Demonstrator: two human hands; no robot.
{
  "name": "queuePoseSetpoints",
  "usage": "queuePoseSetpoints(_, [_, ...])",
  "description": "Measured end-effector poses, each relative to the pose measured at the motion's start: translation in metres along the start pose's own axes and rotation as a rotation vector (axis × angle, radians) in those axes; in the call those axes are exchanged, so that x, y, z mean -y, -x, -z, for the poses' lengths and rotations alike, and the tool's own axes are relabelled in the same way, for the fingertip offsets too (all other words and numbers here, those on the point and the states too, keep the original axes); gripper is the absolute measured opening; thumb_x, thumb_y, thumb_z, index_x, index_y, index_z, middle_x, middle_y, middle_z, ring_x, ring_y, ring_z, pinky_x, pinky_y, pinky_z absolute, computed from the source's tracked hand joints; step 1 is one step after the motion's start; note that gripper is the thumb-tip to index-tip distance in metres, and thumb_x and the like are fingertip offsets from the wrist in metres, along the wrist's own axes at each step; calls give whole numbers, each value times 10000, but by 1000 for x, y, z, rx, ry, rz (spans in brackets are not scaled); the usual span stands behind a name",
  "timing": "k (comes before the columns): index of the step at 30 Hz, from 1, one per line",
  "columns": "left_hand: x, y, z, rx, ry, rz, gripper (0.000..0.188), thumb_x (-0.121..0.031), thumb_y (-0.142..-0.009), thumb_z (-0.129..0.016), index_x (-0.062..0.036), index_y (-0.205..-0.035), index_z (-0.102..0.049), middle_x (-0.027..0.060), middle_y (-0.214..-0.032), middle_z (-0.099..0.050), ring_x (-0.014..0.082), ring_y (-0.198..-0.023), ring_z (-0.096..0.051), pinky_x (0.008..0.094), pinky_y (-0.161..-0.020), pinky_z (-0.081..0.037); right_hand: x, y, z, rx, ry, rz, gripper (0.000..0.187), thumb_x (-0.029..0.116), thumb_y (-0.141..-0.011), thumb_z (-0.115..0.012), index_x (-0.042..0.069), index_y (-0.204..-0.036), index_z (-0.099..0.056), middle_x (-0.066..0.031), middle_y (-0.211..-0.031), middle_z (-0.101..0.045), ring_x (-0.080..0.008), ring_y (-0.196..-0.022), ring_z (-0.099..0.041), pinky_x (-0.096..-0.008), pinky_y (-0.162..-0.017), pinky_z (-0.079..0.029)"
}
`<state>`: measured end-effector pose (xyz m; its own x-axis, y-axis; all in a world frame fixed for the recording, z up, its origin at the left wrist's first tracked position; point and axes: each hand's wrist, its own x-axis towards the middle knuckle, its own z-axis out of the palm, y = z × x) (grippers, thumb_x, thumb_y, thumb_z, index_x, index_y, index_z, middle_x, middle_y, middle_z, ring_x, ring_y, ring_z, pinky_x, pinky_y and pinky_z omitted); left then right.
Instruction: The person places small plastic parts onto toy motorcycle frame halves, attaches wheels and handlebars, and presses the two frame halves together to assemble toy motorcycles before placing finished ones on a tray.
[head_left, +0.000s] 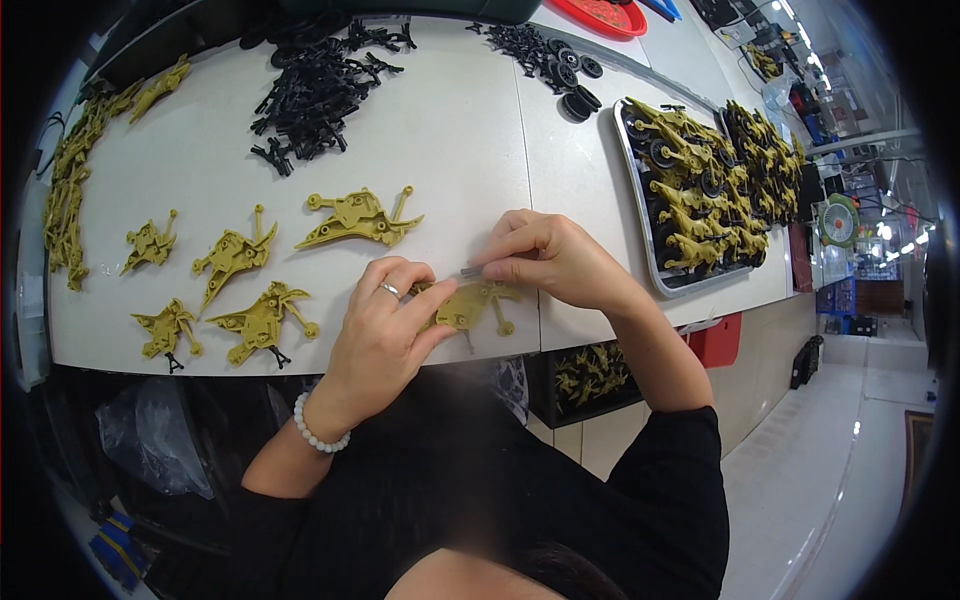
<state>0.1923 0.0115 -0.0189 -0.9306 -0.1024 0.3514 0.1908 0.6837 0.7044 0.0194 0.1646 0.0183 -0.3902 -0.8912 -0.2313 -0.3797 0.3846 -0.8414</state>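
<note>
Near the table's front edge, my left hand (pixel 378 325) has its thumb and fingers closed on the left end of a yellow plastic toy motorcycle body half (pixel 462 308). Just above that part, my right hand (pixel 548 262) pinches a small dark piece (pixel 470 271) between thumb and fingertips; its exact kind is too small to tell. More yellow body halves lie to the left, among them a large one (pixel 360 220) beyond my left hand. Two of those nearest the edge have small black forked parts (pixel 279 356) at their lower side.
A heap of black plastic parts (pixel 310 95) lies at the back, with black wheels (pixel 566 72) farther right. To the right, a metal tray (pixel 650 235) holds assembled yellow toys. Yellow parts (pixel 70 190) line the left edge. Below the table stands a black bin (pixel 545 390) of yellow pieces.
</note>
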Motion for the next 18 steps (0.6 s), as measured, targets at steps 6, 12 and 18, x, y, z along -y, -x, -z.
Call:
queuePoseSetpoints(6, [1,-1,-1,19,12,25,439,-60,-664,-763,-16,-1084,-639,94,-998,-565,297,-992,-496,376,-812,-450,8,-2,1,-3,90,-63,174,131,-744,-756,48,-896,-733,-48,-824,-602,-155,-779,-543,-275,-685,-445])
queuePoseSetpoints(12, [0,-1,0,26,20,20,415,-51,-672,-753,-8,-1071,-647,86,-992,-578,293,-992,-498,366,-805,-451,-5,0,-4,-69,254,197,165,152,-746,-761,63,-882,-734,-56,-824,-610,-167,-770,-555,-286,-694,-452])
queuePoseSetpoints(18, [-1,1,0,12,42,27,400,-48,-681,-744,2,-1066,-647,91,-990,-584,294,-996,-496,369,-836,-441,-6,0,5,9,-84,-29,166,140,-759,-755,51,-897,-732,-51,-818,-607,-159,-740,-553,-271,-678,-442])
